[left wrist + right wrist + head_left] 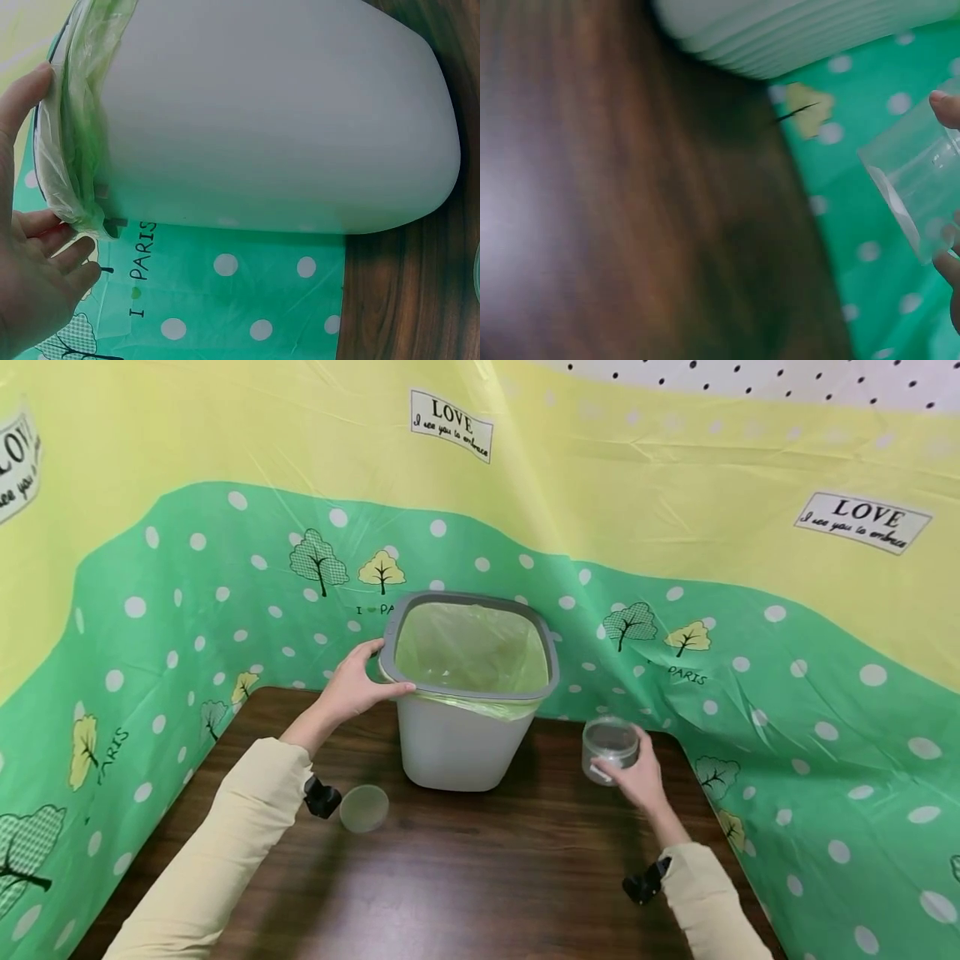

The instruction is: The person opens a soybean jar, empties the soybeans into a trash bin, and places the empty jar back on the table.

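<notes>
A light grey trash can [465,743] with a darker grey rim and a green-tinted liner bag [472,647] stands upright on the table. My left hand [360,683] grips a corner of its rim, the thumb along the front and the fingers round the left side. In the left wrist view, the fingertips of that hand [41,262] touch the folded bag edge. To the right of the can, my right hand [633,772] holds a clear round plastic jar [609,742], mouth up, between thumb and fingers. The jar [911,180] looks see-through in the right wrist view.
A round translucent disc [364,808], like a lid, lies on the dark wooden table [450,877] near my left wrist. Behind the table hangs a green and yellow printed cloth [660,635], close to the back of the can. Black cameras sit on both wrists.
</notes>
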Demonstrator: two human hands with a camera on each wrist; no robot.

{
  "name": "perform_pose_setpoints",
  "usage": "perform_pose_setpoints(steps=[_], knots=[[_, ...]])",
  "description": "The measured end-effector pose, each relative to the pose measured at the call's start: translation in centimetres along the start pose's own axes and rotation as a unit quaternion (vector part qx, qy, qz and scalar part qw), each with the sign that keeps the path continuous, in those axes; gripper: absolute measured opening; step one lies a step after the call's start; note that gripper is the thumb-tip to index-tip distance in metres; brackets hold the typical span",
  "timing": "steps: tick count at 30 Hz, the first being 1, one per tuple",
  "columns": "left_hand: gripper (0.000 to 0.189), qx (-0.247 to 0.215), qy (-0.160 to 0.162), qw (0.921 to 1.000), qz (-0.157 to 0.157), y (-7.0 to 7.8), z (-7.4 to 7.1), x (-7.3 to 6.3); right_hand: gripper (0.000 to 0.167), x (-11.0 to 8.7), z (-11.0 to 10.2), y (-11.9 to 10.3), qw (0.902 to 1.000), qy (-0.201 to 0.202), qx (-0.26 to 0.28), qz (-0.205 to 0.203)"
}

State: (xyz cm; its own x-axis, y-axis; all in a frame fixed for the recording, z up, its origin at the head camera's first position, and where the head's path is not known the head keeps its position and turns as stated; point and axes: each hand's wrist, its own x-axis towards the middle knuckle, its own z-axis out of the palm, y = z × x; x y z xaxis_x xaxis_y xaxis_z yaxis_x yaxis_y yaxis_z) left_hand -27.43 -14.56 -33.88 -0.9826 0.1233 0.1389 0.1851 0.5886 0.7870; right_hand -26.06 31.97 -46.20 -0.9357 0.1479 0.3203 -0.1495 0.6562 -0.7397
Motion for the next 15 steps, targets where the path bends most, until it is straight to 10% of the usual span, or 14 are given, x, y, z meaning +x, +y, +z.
perform_pose_setpoints(steps=[15], knots=[[0.102,-0.005,0.000,1.0000,0.004,0.1,0.1,-0.2,0.088,-7.4,6.0,4.7,0.9949,0.024,0.046,0.086]])
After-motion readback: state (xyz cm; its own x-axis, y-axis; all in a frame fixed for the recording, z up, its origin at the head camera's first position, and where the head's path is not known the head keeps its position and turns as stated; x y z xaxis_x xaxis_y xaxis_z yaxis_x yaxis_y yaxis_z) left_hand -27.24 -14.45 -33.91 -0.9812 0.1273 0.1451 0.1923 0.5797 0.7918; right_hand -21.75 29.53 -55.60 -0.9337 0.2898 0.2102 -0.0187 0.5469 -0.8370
